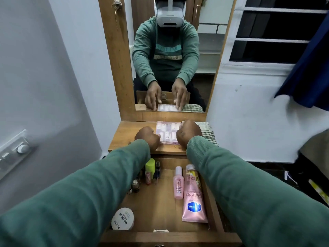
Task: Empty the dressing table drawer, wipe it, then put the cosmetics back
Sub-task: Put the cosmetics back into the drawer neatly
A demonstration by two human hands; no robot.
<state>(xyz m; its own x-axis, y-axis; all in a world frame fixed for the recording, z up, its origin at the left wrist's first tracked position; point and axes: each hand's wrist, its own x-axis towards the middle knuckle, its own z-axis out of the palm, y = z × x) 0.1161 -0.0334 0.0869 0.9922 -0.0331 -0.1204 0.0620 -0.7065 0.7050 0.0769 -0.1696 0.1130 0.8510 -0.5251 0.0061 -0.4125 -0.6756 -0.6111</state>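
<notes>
A clear plastic box [167, 132] of small white and pink items lies on the wooden dressing table top [124, 138]. My left hand [146, 136] holds its left end and my right hand [189, 133] its right end; the mirror shows fingers reaching over the far edge. Below, the open drawer [160, 237] holds a pink Vaseline tube [194, 202], a small pink bottle [178, 184], a round white nail polish tub [122, 219], a green-capped container [150, 164] and small nail polish bottles [157, 171]. My left sleeve hides part of the drawer's left side.
A green checked cloth [210, 134] lies on the table top right of the box. The mirror [169, 50] rises behind the table. A switch panel [12, 154] is on the left wall, and a dark blue cloth [309, 68] hangs at the right by a window.
</notes>
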